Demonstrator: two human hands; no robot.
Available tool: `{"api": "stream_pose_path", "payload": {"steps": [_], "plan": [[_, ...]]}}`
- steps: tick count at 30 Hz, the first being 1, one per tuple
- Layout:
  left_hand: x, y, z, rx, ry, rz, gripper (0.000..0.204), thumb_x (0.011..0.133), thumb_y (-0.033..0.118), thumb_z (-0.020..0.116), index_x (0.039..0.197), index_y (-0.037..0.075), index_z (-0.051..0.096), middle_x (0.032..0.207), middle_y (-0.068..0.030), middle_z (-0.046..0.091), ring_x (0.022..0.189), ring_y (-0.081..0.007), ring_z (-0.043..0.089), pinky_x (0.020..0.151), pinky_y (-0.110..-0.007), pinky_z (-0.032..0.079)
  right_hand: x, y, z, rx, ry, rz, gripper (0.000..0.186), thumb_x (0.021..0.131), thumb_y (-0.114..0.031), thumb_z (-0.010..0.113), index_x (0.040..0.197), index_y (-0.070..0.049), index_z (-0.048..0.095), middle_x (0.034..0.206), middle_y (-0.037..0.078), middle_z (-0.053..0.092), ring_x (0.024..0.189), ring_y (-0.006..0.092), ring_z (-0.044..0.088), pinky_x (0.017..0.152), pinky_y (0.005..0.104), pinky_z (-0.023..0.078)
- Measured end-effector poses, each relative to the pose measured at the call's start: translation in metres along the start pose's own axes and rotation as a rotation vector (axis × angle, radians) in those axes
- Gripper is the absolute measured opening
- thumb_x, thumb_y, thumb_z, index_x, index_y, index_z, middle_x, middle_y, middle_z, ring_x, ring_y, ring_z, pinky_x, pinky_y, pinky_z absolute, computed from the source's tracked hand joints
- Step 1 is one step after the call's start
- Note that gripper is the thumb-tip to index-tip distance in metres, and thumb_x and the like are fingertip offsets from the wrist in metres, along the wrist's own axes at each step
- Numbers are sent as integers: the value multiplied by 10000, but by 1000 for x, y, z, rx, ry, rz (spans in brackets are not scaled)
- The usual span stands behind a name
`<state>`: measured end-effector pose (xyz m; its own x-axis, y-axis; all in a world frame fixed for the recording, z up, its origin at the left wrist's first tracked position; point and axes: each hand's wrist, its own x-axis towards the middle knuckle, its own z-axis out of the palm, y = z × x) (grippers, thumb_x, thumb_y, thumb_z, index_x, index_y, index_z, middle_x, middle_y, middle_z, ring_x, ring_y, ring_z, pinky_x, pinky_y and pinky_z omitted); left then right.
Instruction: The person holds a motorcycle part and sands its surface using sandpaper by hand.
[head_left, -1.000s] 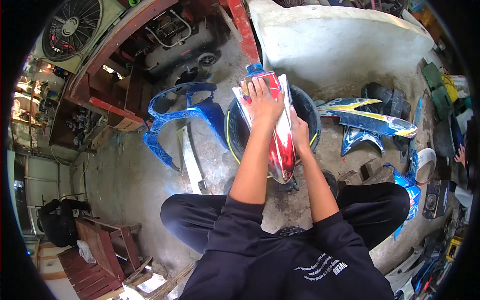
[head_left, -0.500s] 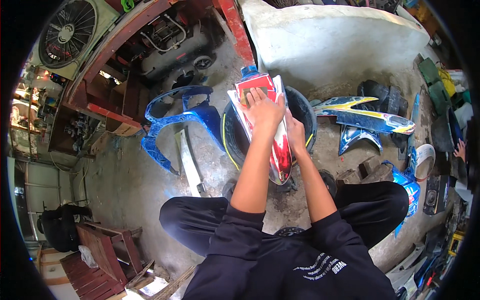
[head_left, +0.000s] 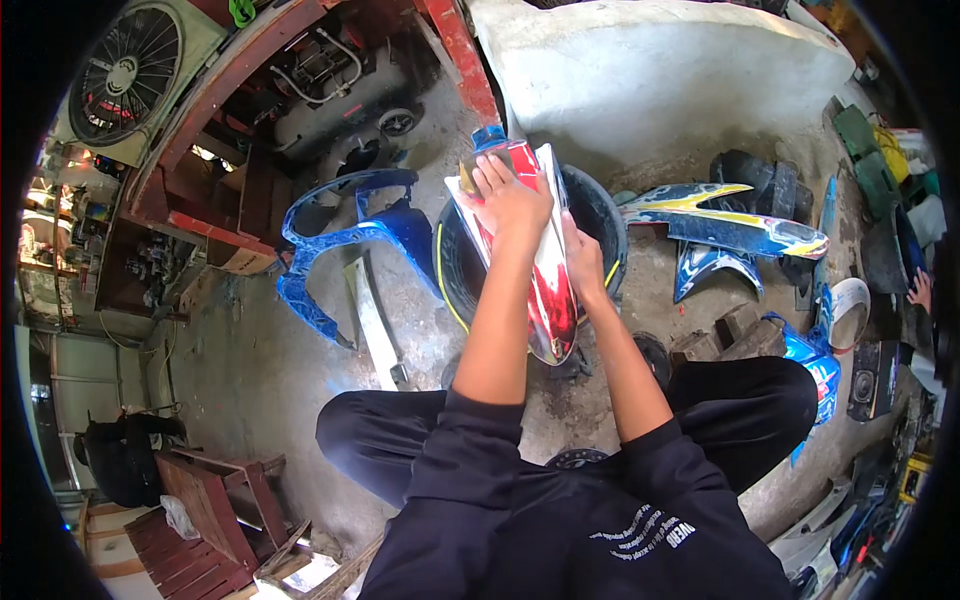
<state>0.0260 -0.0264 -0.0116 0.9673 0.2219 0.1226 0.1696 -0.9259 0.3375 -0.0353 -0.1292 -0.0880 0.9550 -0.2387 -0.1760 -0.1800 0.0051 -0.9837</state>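
A long red and white motorcycle body panel rests tilted over a black round tub in front of my knees. My left hand lies flat on the panel's far upper end. It presses a small brownish sheet against the surface. My right hand grips the panel's right edge near its middle and steadies it. The panel's blue tip shows beyond my left fingers.
A blue fairing frame and a white strip lie on the concrete at left. Blue and yellow panels and wooden blocks lie at right. A wooden stool stands lower left. Another person's hand shows at the right edge.
My left hand has slid a little up and leftward along the panel's far end. My right hand keeps its hold on the edge.
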Motion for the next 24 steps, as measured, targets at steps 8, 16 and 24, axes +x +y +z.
{"api": "stream_pose_path", "payload": {"steps": [8,16,24], "plan": [[1,-5,-4,-15,-74,9,880,975,609,352,1581,-4,178,1670,-170,136,1543,-316,155,1202,-628,76,4,4,-7,-117,60,-50,608,991,-546,527,1044,36,696,675,163,638,715,269,638,722,435,486],[4,-32,-51,18,-505,132,676,1031,448,307,1598,95,200,1680,-77,148,1526,-291,226,1198,-624,171,-50,-27,17,-513,110,-428,544,1009,-247,535,1504,-56,414,1493,290,383,1392,444,376,1153,456,323],[5,-43,-36,75,-165,120,690,1037,455,301,1594,60,196,1676,-103,160,1531,-278,214,1197,-622,174,-65,-38,33,-487,128,-442,539,1018,-313,479,1525,-145,410,1497,273,418,1347,467,435,1101,500,372]]}}
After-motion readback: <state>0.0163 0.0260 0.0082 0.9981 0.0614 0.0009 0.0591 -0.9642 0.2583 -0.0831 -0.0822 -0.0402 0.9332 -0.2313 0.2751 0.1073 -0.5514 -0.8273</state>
